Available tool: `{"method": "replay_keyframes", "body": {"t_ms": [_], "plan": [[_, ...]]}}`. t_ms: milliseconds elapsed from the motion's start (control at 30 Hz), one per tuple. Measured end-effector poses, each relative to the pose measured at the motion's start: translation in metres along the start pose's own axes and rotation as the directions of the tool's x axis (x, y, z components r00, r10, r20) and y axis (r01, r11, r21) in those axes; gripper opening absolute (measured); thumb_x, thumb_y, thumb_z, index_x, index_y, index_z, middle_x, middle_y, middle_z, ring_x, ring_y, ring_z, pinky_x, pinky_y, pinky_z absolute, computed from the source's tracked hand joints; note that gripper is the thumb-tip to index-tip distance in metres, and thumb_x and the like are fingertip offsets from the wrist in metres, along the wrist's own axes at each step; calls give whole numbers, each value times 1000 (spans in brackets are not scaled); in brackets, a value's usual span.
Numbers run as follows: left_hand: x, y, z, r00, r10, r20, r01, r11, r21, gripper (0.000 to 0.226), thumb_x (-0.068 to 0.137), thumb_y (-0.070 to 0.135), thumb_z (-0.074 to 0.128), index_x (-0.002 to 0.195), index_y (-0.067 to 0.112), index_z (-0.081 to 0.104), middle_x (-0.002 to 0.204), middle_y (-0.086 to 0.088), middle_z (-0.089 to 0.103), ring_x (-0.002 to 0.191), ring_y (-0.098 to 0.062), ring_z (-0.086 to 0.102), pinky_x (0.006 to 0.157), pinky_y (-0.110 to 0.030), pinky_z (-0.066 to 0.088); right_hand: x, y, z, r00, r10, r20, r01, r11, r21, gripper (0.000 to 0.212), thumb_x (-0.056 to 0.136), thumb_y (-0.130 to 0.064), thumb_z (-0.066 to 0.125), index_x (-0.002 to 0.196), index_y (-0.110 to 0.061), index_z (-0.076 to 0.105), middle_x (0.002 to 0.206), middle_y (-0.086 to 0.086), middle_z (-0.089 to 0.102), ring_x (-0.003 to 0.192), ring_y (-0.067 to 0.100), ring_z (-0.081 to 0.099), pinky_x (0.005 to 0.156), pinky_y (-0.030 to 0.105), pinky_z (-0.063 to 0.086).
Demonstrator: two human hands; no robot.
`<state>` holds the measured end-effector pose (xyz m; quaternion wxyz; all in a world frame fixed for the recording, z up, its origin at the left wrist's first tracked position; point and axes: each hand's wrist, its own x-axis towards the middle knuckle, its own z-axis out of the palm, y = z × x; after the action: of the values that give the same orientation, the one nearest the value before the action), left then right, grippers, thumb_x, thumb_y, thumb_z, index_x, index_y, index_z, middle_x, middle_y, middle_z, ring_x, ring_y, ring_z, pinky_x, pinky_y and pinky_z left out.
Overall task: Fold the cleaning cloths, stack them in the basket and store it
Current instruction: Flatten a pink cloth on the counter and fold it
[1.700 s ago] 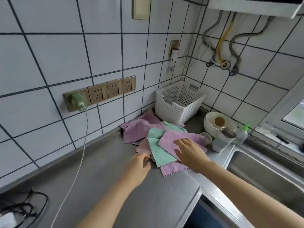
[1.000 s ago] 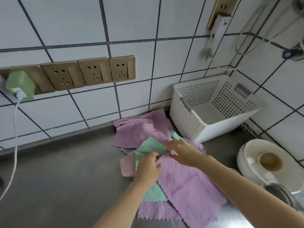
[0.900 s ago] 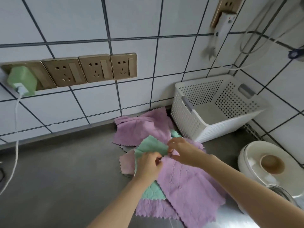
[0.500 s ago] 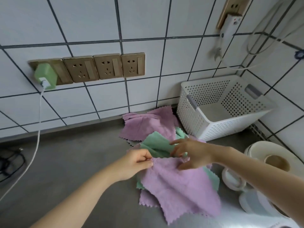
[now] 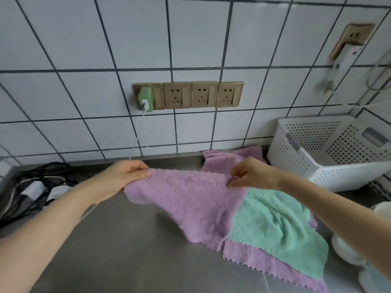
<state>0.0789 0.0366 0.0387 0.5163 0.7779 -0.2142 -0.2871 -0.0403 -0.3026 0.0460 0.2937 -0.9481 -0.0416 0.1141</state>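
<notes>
White-tiled wall with dark grout above a grey steel bench (image 5: 131,246); a row of gold wall sockets (image 5: 188,95), the leftmost carrying a green charger (image 5: 145,101) whose white cable drops behind the left forearm. The left hand (image 5: 124,176) and right hand (image 5: 251,176), fingers pinched shut, each grip one upper corner of a purple cloth (image 5: 190,199), stretched between them above the bench with its lower edge draped onto the pile. Beneath lie a green cloth (image 5: 277,229) and a further purple cloth (image 5: 275,269); another purple cloth (image 5: 230,156) lies against the wall. How many cloths the pile contains cannot be determined. The white perforated basket (image 5: 296,163), cut off at the right edge, stands just beside the pile. Tangled cables (image 5: 31,187) occupy the far left; white crockery (image 5: 347,250) at the right edge is blurred. Bare bench lies open in front-left.
</notes>
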Motion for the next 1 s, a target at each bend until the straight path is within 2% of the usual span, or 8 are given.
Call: {"method": "replay_keyframes", "body": {"t_ms": [67,233,367,467,600,700,833,1000], "plan": [[-2,-2,-30,984,75,-159,-58,992,109,5,79,35,73,82,31,72,84,6,73,83,-10,63,80,-20,46,18,-19,3,988,-63,-143,60,998,-30,30,79,-22,75,62,-19,51,59,-5,47,58,7,38,57,23,34],[-40,-7,-50,821,414,-393,-223,866,447,27,92,17,57,80,41,60,89,22,66,81,14,57,77,-3,40,23,-57,35,897,-274,-348,215,956,-199,18,84,-22,68,74,-16,55,64,0,57,59,15,46,58,30,41],[-91,-83,-18,791,553,-261,-280,707,649,5,93,26,57,88,26,59,87,21,61,81,9,57,73,-5,40,8,-40,97,825,-455,-335,372,884,-284,20,90,-26,58,74,-14,55,67,-6,50,61,7,44,56,16,36],[-118,-165,4,827,547,-128,-294,615,732,22,97,42,44,93,27,60,91,17,59,90,-4,62,84,-19,44,-3,-4,161,808,-550,-209,463,814,-352,9,86,-20,60,79,-13,59,77,-3,53,71,15,50,61,23,40],[-128,-240,42,820,565,91,-415,477,775,14,93,30,54,91,20,64,87,7,61,83,-13,62,86,-24,47,-13,43,240,811,-585,4,550,760,-346,6,82,-11,63,86,-13,59,88,3,55,78,23,51,67,32,45],[-131,-269,54,869,448,208,-423,456,783,30,93,40,47,118,26,57,122,9,57,114,-10,56,98,-22,41,-22,59,270,818,-575,20,547,767,-336,10,83,-14,61,92,-14,60,95,3,56,84,22,53,72,34,46],[-127,-297,55,875,433,217,-402,398,825,55,97,51,26,146,26,34,154,16,25,143,-6,21,115,-25,16,-29,71,281,823,-562,-83,502,788,-357,23,88,-24,58,109,-14,60,112,-2,57,99,16,55,86,28,44],[-129,-309,57,865,495,87,-364,498,787,47,98,33,37,140,53,30,149,28,30,140,-1,27,116,-25,15,-32,74,284,771,-607,-192,512,770,-380,22,95,-22,50,105,-12,66,107,-4,62,99,11,60,86,23,48]]}}
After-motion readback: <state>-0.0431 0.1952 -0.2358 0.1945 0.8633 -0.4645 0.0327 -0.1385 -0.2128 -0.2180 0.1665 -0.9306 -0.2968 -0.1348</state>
